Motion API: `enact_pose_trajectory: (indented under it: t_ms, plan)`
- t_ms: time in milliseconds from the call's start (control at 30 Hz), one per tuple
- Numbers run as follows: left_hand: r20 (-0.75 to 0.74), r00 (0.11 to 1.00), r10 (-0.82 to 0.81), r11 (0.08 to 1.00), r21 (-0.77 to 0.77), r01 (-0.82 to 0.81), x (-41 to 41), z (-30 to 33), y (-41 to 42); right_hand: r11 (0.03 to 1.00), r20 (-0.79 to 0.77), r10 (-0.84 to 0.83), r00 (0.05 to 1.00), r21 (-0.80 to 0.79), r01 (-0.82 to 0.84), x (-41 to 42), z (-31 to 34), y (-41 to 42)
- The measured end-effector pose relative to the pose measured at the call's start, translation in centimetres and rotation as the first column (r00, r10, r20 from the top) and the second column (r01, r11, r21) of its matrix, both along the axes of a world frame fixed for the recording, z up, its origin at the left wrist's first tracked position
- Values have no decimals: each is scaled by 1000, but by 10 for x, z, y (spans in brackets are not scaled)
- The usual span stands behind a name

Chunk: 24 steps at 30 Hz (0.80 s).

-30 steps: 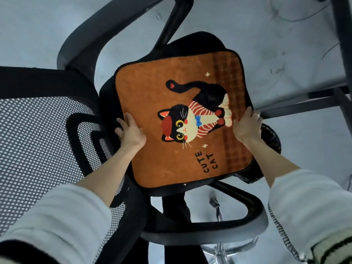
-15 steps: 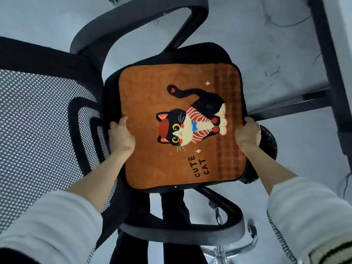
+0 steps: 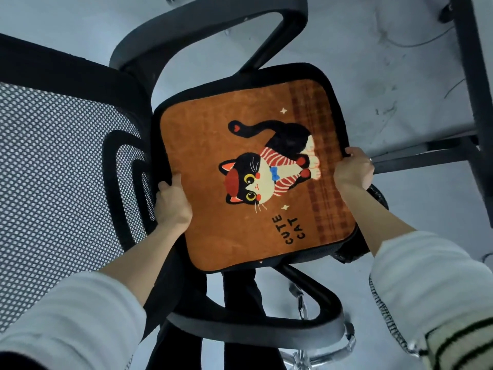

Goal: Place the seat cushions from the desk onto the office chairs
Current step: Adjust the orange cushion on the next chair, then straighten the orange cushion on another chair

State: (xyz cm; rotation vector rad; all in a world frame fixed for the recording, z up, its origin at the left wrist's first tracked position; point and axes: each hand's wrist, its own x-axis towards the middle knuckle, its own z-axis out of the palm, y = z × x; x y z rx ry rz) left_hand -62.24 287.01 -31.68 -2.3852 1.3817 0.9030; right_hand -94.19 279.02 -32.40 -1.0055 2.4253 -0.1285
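Pale grey floor (image 3: 346, 44), scuffed, w/ thin cables trailing near the top right. Dark metal frame legs (image 3: 469, 76) cross the right side, w/ one crossbar running toward the chair.

1 office chair (image 3: 66, 161), black: mesh backrest at left, 2 curved armrests, one at top (image 3: 213, 25) and one at bottom (image 3: 253, 324). Chrome base partly visible at the bottom.

1 seat cushion (image 3: 213, 145), orange w/ black edging, lies flat on the chair's seat between the 2 armrests, its left edge just beside the backrest. Print: 1 black-and-white cat in striped scarf, blue bow, red beret; text "CUTE CAT"; 2 small stars; plaid band along the right side.

2 hands, both on the cushion. Left hand (image 3: 173, 201) grips the left edge next to the backrest, thumb on top, fingers curled under the rim. Right hand (image 3: 352, 169) grips the right edge, fingers wrapped over the rim; 1 ring on a finger. Both forearms bare, white sleeves pushed back; right cuff shows cream w/ dark stripes.

1 dark round object sits under the right wrist, mostly hidden, can't tell what.
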Motion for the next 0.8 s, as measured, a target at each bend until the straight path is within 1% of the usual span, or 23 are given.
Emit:
enact_pose_trajectory:
  t_ms: [200, 333, 367, 433, 533, 600, 667, 800]
  plan:
    - [3, 1000, -26, 1000, -15, 26, 1, -3, 3, 998, 22, -43, 999, -38, 44, -1, -6, 0]
    - [-23, 999, -46, 999, 1, 46, 4, -7, 6, 993, 111, -103, 988, -52, 109, -6, -12, 7]
    - [-42, 998, -44, 999, 15, 45, 3, -8, 7, 994, 119, -101, 988, -24, 104, -6, -13, 12]
    - [-69, 997, -32, 998, 49, 35, 0, -7, 10, 998, 110, -36, 993, 62, 29, -2, -14, 26]
    - [-51, 998, -28, 993, 112, 34, -10, -3, 18, 962, 49, 190, 981, 192, -196, 8, -11, 62]
    - [-13, 994, -109, 984, 143, 110, -19, -1, 27, 906, 67, 325, 943, 264, -331, 14, -11, 91]
    - [-21, 982, -188, 965, 180, 189, -27, 0, 39, 871, 119, 338, 934, 337, -358, 21, -11, 117]
    - [-97, 967, -235, 915, 314, 254, -44, 7, 67, 843, 191, 247, 950, 441, -308, 33, -3, 151]
